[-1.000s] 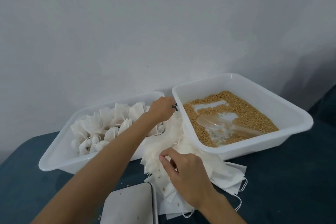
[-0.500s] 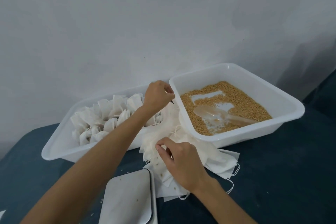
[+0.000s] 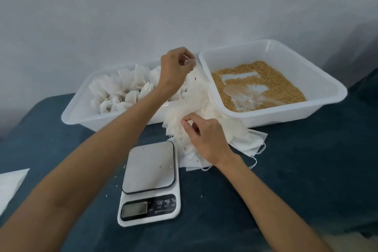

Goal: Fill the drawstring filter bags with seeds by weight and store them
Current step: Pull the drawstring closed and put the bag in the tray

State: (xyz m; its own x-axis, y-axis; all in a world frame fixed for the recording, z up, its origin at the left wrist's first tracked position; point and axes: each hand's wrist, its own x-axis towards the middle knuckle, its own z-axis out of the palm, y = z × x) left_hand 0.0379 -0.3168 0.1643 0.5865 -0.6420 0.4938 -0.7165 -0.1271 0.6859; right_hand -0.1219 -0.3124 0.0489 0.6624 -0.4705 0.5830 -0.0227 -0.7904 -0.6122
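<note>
A loose pile of empty white filter bags (image 3: 241, 137) lies on the dark cloth between the two white tubs. My left hand (image 3: 176, 69) is raised above the gap between the tubs and pinches the top edge of one empty bag (image 3: 196, 84). My right hand (image 3: 204, 137) rests on the pile and pinches the bag's lower edge. The right tub (image 3: 319, 80) holds tan seeds (image 3: 274, 82) with a clear scoop (image 3: 245, 96) lying in them. The left tub (image 3: 77, 108) holds several filled, tied bags (image 3: 122, 92). A white kitchen scale (image 3: 150, 182) sits in front of me.
A white sheet (image 3: 10, 184) pokes in at the left edge. Stray seeds dot the dark cloth (image 3: 306, 159) around the scale. A plain grey wall stands close behind the tubs.
My left hand has lifted up and slightly back, drawing one bag up from the pile. The view has tilted down, bringing the whole scale into sight.
</note>
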